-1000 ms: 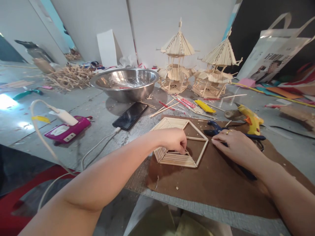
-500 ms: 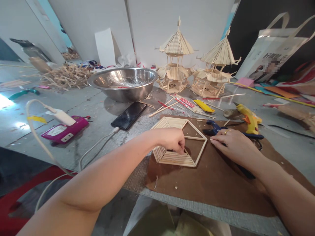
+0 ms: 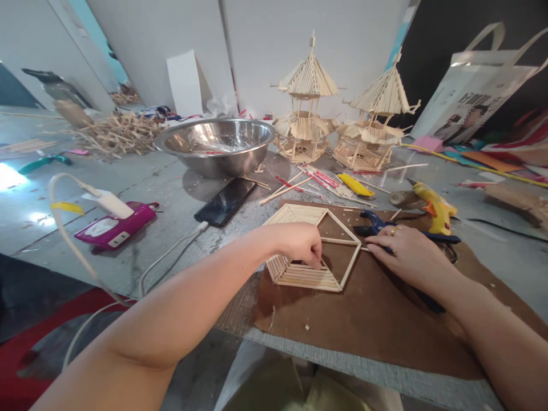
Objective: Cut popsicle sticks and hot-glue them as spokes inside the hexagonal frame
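Observation:
A hexagonal frame of thin wooden sticks (image 3: 311,279) lies on a brown sheet (image 3: 363,337). Its left sections are filled with rows of sticks, while those on the right are open outlines. My left hand (image 3: 302,242) reaches over the frame, fingers pinched down at the inner end of the front section; whatever they grip is hidden. To the right, my right hand (image 3: 405,251) has the end of a short wooden stick (image 3: 364,249) showing at its fingertips, close to the frame's right corner. Blue-handled pliers (image 3: 373,220) lie partly under that hand.
A yellow glue gun (image 3: 436,208) lies beyond my right hand. Behind stand two stick pagodas (image 3: 306,85) and a steel bowl (image 3: 216,162). A phone (image 3: 225,202), a purple power strip (image 3: 115,225) with cables, a yellow cutter (image 3: 356,185) and loose sticks are around.
The stick end at my right fingertips shows now, as that hand has shifted slightly. My left hand stays in place on the frame.

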Demonstrator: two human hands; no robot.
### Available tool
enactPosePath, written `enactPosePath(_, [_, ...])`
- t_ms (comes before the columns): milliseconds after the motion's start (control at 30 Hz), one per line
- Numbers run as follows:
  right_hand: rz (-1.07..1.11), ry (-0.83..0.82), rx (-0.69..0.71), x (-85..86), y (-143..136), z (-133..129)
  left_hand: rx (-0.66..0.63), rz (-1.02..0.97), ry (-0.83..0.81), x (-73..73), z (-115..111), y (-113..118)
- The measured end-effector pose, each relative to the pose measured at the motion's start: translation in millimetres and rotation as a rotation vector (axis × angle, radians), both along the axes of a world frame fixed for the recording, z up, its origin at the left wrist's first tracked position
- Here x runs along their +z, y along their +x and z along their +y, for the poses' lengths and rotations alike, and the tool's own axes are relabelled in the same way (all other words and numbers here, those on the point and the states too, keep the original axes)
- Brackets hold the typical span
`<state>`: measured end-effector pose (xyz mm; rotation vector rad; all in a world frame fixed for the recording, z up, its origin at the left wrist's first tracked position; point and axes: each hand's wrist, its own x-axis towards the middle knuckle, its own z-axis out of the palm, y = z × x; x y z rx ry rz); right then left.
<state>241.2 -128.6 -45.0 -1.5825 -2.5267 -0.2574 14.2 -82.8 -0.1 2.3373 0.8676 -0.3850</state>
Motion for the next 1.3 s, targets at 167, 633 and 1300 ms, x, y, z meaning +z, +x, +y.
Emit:
enactPosePath(167, [0.006, 0.008, 0.002, 0.0, -1, 0, -0.006, 0.002, 0.011, 0.8, -1, 0])
enactPosePath(633, [0.185, -0.085, 0.385, 15.0, -29, -20, 0.030, 0.034, -0.034, -0.3, -2, -1])
enactPosePath(1300, [0.144, -0.152, 0.410, 12.2, -52, -29, -0.017, 0.018, 0.007, -2.5, -1, 0])
